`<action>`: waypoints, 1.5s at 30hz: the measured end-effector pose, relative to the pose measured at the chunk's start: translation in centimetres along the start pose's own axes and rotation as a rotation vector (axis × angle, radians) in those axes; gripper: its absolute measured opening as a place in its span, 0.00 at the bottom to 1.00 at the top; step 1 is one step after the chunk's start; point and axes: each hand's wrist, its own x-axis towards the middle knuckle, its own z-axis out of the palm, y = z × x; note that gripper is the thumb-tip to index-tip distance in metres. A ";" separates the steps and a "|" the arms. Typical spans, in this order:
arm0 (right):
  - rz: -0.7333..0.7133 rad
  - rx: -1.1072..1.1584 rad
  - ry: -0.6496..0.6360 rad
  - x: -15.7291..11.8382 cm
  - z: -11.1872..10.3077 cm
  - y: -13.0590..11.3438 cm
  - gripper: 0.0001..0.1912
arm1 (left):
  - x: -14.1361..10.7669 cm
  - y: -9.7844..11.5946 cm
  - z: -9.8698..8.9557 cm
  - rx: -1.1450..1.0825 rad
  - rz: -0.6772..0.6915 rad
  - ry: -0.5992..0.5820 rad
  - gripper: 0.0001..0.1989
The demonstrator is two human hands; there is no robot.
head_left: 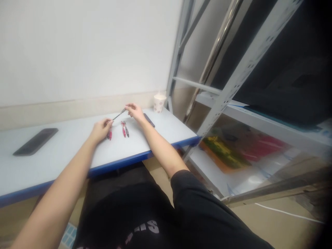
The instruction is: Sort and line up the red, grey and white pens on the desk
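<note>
A thin screwdriver [119, 114] with a dark handle is held slanting above the table between my two hands. The fingers of my right hand [135, 112] pinch its handle end. My left hand [100, 130] is closed at the other end, its fingertips on the tip of the shaft. Partly hidden beneath the left hand lies a tool with red handles [110, 134]; its kind cannot be made out. Between the hands, a pair of pliers [124, 130] with one red and one dark handle rests on the tabletop, jaws pointing away from me.
The white table [75, 145] has a blue front edge and meets a wall behind. A dark phone [36, 141] lies at left, another dark flat object [149, 120] beside my right wrist. A paper cup [159, 103] stands at the back right. Metal shelving [223, 93] rises at right.
</note>
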 end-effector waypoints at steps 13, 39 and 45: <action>0.102 -0.039 -0.396 -0.3 -1.4 0.4 0.09 | -0.3 0.4 0.0 -0.212 -0.054 -0.156 0.23; 0.065 -0.190 -0.472 -1.4 -0.7 -0.4 0.11 | 0.1 0.5 -0.7 0.289 -0.010 0.014 0.21; 0.090 -0.394 -0.458 -2.5 -0.5 -2.0 0.21 | 0.5 0.4 -0.6 0.360 0.067 0.015 0.25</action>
